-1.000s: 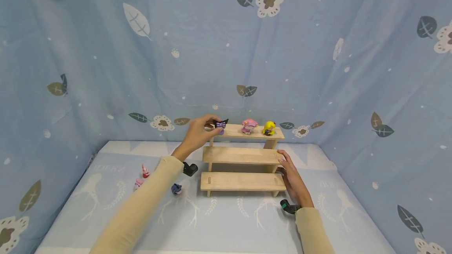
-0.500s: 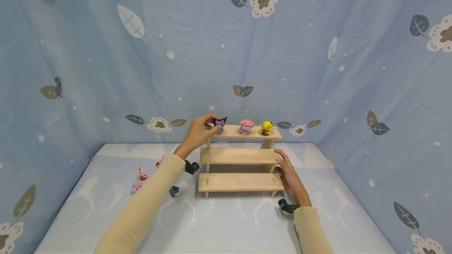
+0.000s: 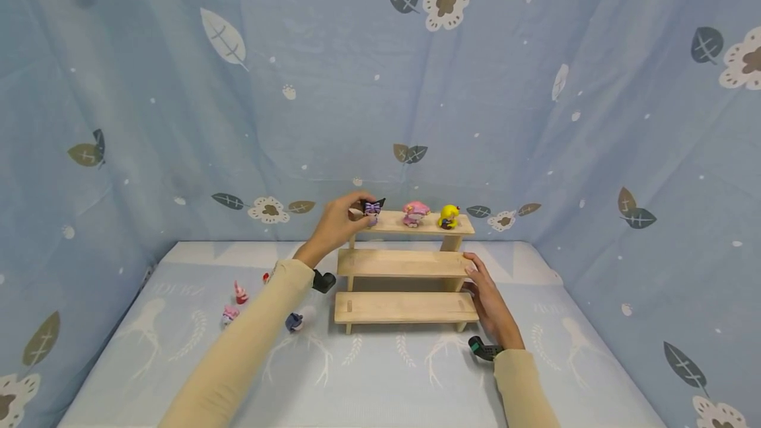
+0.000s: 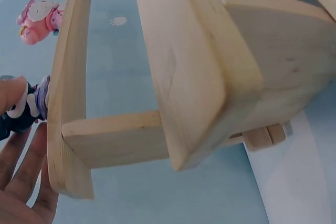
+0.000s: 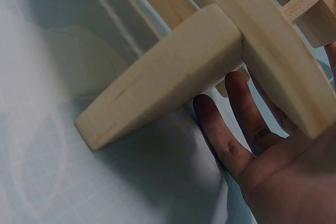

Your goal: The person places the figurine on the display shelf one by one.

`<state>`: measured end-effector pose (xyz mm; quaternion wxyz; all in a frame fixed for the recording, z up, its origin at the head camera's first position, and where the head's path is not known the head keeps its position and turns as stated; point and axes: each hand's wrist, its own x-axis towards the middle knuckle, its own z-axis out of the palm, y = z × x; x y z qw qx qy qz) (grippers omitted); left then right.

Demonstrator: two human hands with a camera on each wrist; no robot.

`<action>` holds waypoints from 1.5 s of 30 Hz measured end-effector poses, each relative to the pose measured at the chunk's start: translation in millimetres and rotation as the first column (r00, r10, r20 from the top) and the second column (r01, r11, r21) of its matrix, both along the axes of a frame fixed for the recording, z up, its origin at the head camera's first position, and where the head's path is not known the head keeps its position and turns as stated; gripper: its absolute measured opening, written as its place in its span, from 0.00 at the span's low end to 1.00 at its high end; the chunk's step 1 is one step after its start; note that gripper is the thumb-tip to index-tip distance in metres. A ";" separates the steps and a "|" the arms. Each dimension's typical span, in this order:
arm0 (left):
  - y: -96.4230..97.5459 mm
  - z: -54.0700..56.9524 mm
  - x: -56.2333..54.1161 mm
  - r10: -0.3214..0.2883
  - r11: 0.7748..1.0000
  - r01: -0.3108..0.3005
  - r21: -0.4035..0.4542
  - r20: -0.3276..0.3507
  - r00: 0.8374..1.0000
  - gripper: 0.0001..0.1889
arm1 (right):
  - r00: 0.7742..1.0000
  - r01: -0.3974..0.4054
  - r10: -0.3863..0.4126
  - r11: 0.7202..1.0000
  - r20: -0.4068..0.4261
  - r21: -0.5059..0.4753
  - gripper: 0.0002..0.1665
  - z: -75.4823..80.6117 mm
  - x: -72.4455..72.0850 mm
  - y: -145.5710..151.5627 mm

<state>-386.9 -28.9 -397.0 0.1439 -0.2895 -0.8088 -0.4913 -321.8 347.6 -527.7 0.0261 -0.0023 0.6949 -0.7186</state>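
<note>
Thumb and fingers of my left hand (image 3: pixel 335 223) pinch a small figurine (image 3: pixel 372 210) with a black pointed hood and a purple bow. It stands upright at the left end of the top tier of a three-tier wooden display stand (image 3: pixel 404 263). The left wrist view has the figurine's purple base (image 4: pixel 42 98) right at the shelf board. My right hand (image 3: pixel 490 299) grips the stand's right end by the middle tier; from the right wrist, its fingers (image 5: pixel 223 140) reach under a board beside a leg. Along the top tier sit a pink-hooded figurine (image 3: pixel 415 214) and a yellow one (image 3: pixel 448 217).
On the table left of the stand lie a dark blue figurine (image 3: pixel 294 322), a red-and-white one (image 3: pixel 240 293) and a pink one (image 3: pixel 230 314). Another red bit (image 3: pixel 265 277) shows beside my left sleeve. A patterned blue curtain (image 3: pixel 333 98) hangs behind.
The head view has shifted slightly. My left hand keeps its pinch on the black-hooded figurine at the top tier's left end, with barely any movement. My right hand stays on the stand.
</note>
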 end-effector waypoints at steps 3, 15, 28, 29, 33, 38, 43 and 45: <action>-5.4 -0.8 1.5 -0.014 1.000 0.014 -0.002 0.010 1.000 0.23 | 1.000 -0.006 0.006 1.000 0.008 -0.005 0.31 0.2 1.2 -0.9; -42.4 1.0 17.8 0.053 0.996 -0.061 -0.064 -0.121 0.991 0.36 | 0.998 -0.055 0.055 0.998 0.035 -0.024 0.31 7.2 0.9 2.3; -75.1 -4.4 43.0 0.066 0.992 -0.079 -0.103 -0.125 0.990 0.41 | 0.993 -0.113 0.111 0.993 0.043 0.039 0.33 13.7 2.3 9.0; -78.3 -5.2 45.3 0.066 0.991 -0.079 -0.109 -0.116 0.991 0.40 | 0.993 -0.108 0.106 0.993 0.044 0.049 0.33 14.1 2.3 9.0; -92.9 -9.3 56.5 0.085 0.984 -0.096 -0.148 -0.077 0.993 0.36 | 0.994 -0.100 0.096 0.991 0.048 0.085 0.33 16.1 2.2 9.3; -114.1 -18.0 71.2 0.087 0.977 -0.101 -0.190 -0.077 0.993 0.31 | 0.994 -0.109 0.105 0.986 0.038 0.126 0.34 20.9 2.3 10.3; -135.9 -30.9 84.8 0.089 0.968 -0.107 -0.228 -0.087 0.992 0.28 | 0.992 -0.120 0.114 0.982 0.044 0.149 0.34 22.0 0.0 12.3; -143.7 -36.2 90.2 0.098 0.964 -0.113 -0.242 -0.073 0.992 0.27 | 0.992 -0.120 0.114 0.981 0.048 0.154 0.34 21.1 -1.1 12.9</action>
